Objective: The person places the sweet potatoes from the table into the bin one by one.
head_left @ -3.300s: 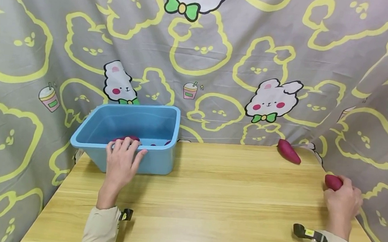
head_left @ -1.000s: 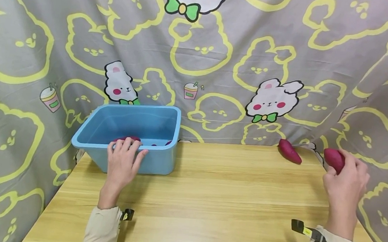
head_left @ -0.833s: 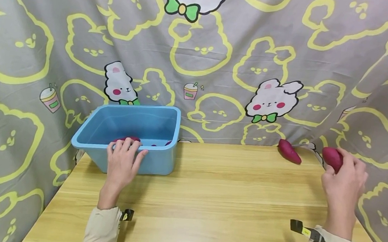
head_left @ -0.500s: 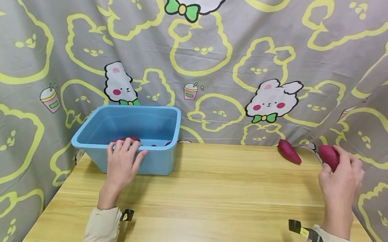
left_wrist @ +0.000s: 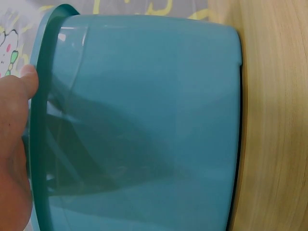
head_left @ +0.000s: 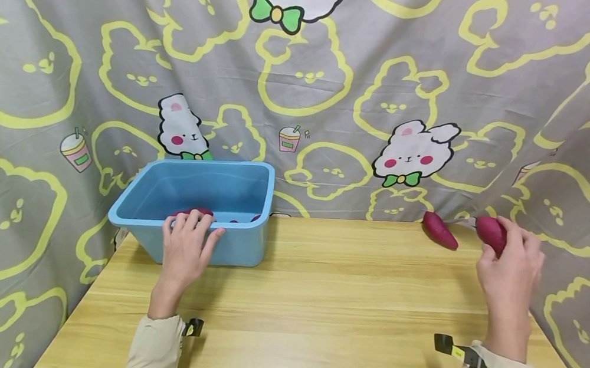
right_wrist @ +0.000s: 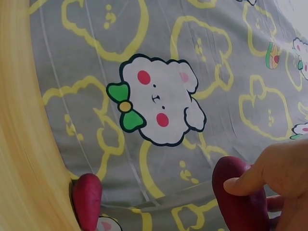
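My left hand (head_left: pixel 184 250) grips the near rim of a blue plastic bin (head_left: pixel 238 246), fingers hooked over the edge and thumb at the front. Inside the bin, purple sweet potatoes (head_left: pixel 206 212) show partly, the rest hidden by the front wall and my fingers. My right hand (head_left: pixel 512 267) holds another purple sweet potato (head_left: pixel 490 233) above the table's right side, thumb on one side and fingers round the other. Just left of it, a third sweet potato (head_left: pixel 440 230) lies on the table at the back right; the right wrist view shows both.
The bin stands at the back left of a wooden table (head_left: pixel 336 306). A grey curtain (head_left: pixel 336 93) with bear and rabbit prints hangs close behind the table and down both sides.
My right hand has lifted its sweet potato up from near the table's right edge, then moved left towards the one lying at the back. My left hand stays on the bin's rim.
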`<state>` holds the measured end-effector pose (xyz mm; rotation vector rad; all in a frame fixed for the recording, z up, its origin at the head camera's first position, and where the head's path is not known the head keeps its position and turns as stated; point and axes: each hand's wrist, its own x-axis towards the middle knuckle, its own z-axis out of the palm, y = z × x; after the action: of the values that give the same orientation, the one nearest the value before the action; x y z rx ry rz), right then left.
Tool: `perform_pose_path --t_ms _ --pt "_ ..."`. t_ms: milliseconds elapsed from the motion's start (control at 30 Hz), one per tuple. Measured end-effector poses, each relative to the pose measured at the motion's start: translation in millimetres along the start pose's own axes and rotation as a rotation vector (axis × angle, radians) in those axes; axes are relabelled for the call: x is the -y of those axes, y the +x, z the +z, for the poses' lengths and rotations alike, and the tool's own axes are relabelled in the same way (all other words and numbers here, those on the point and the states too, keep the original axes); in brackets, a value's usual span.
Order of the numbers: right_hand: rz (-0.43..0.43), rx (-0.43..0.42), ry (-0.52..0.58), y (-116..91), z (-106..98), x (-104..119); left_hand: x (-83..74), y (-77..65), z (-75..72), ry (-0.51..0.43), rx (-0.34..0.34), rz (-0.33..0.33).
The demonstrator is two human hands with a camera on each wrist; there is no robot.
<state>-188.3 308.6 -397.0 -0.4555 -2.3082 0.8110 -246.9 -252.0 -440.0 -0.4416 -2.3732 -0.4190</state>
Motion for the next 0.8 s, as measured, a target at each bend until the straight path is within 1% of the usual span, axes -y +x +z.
perform_pose_path --t_ms 267,800 --pt "-0.029 0.016 -0.017 -1.8 5.1 7.4 0.1 0.7 0.0 0.006 -0.009 0.013" --pt "-0.111 0.024 0.022 -7.2 14.2 19.8 1.8 -0.3 2.0 0.015 -0.019 0.023"
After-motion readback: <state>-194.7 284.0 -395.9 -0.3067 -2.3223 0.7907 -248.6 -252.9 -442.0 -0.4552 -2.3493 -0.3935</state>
